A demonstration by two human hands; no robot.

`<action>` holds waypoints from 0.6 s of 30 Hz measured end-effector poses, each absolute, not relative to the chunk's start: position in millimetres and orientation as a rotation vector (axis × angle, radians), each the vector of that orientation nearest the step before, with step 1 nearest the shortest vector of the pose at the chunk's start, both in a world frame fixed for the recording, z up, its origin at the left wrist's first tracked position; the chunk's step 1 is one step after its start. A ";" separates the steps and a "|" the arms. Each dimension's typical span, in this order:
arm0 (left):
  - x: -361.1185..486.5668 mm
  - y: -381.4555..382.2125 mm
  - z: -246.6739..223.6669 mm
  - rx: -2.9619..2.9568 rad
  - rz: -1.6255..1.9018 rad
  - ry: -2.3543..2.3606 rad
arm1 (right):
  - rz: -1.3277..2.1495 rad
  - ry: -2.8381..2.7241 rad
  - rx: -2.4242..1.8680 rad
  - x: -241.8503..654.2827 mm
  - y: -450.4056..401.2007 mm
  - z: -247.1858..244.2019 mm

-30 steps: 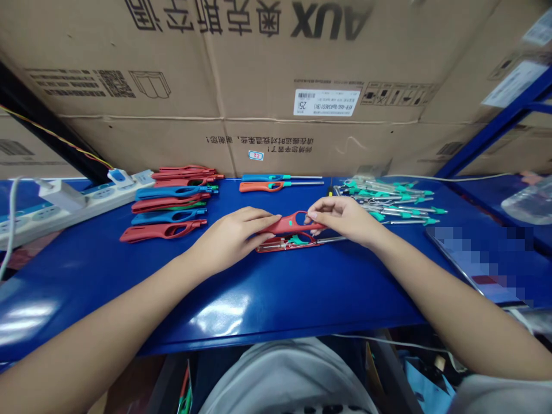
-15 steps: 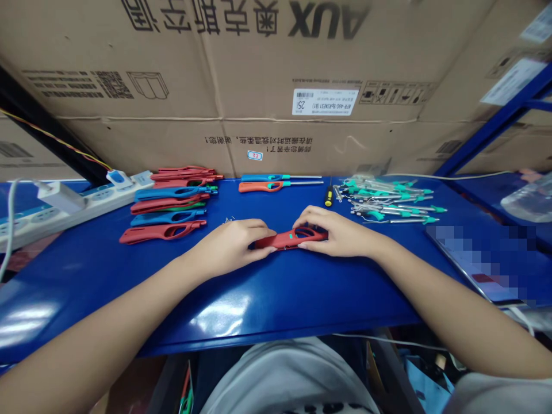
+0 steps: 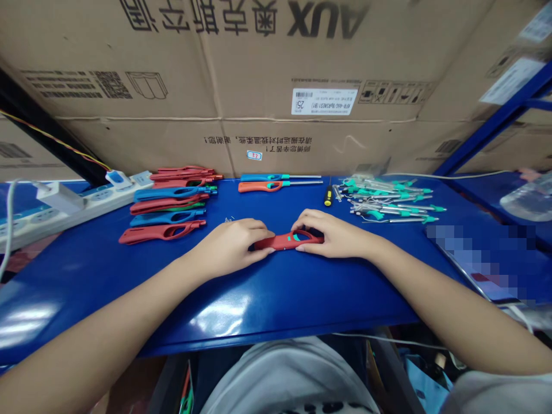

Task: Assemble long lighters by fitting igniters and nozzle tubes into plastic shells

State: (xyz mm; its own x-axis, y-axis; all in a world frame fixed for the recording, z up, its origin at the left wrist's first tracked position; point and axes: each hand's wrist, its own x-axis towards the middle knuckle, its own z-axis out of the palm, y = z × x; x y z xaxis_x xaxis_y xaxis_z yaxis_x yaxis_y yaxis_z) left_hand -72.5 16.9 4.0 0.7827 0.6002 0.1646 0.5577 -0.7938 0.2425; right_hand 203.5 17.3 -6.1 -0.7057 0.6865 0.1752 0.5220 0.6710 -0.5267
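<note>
A red lighter handle [image 3: 282, 242] with a teal trigger and slide lies level between my hands, low over the blue table. My left hand [image 3: 235, 244] pinches its left end between thumb and fingers. On its right end, around the finger loop, my right hand [image 3: 330, 234] is closed in the same way. Just beyond my left hand lies a little group of small screws [image 3: 228, 219]. A yellow and black screwdriver [image 3: 328, 196] rests past my right hand. Farther back, a blue lighter [image 3: 259, 177] and an orange lighter [image 3: 259, 187] with metal tubes lie side by side.
Several red and blue lighter handles [image 3: 166, 218] lie in a column at left, next to a white power strip [image 3: 103, 198]. Metal tubes with teal parts [image 3: 397, 198] are heaped at right. A tablet-like device [image 3: 478, 259] lies nearer. A big cardboard box [image 3: 250, 69] walls off the back.
More of the teal trigger shows in the handle's loop now. My right hand has shifted slightly left along the handle; my left hand has barely moved.
</note>
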 end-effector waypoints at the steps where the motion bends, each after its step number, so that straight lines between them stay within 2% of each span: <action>1: -72.8 17.1 3.5 2.795 0.347 0.919 | 0.629 -2.532 -0.952 203.2 17.5 -6.5; 7: -70.5 16.2 0.3 2.804 0.343 0.975 | 0.562 -2.569 -0.971 202.5 17.6 -6.4; 14: -63.4 11.1 -4.6 2.894 0.379 1.036 | 0.205 -2.717 -0.994 199.5 16.3 -8.8; 18: -63.8 14.0 -8.7 2.836 0.467 0.991 | 0.144 -2.737 -0.957 199.0 16.2 -7.2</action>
